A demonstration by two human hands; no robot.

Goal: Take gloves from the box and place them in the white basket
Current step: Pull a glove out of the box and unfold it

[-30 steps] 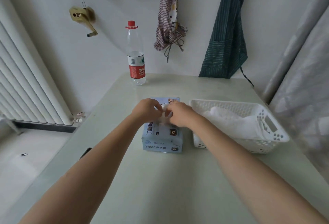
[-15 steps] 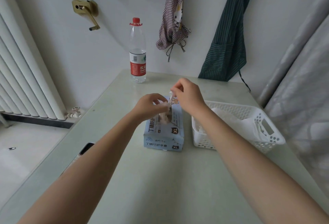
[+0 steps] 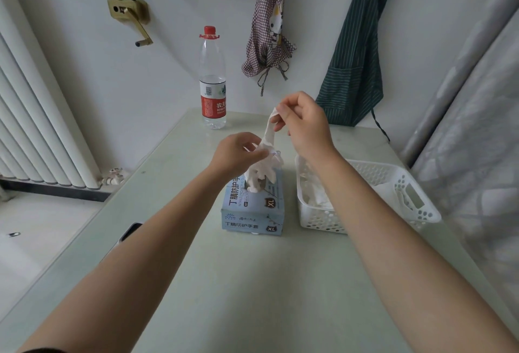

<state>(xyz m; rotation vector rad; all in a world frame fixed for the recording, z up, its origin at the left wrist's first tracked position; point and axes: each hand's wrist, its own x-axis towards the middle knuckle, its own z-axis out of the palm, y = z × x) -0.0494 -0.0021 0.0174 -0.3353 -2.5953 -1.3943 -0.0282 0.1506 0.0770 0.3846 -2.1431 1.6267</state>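
Hands [image 3: 304,125] [image 3: 238,153] pinch a glove [image 3: 270,132] above the "XL" box [image 3: 254,206]; an arm hides part of the basket [image 3: 415,212].

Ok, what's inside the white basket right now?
White gloves lie crumpled in the white basket. The right forearm covers part of the inside, so their count is unclear.

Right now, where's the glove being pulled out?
Mid-frame in the head view: the glove stretches up from the box opening, pinched by the right hand above, left hand beside it, basket right.
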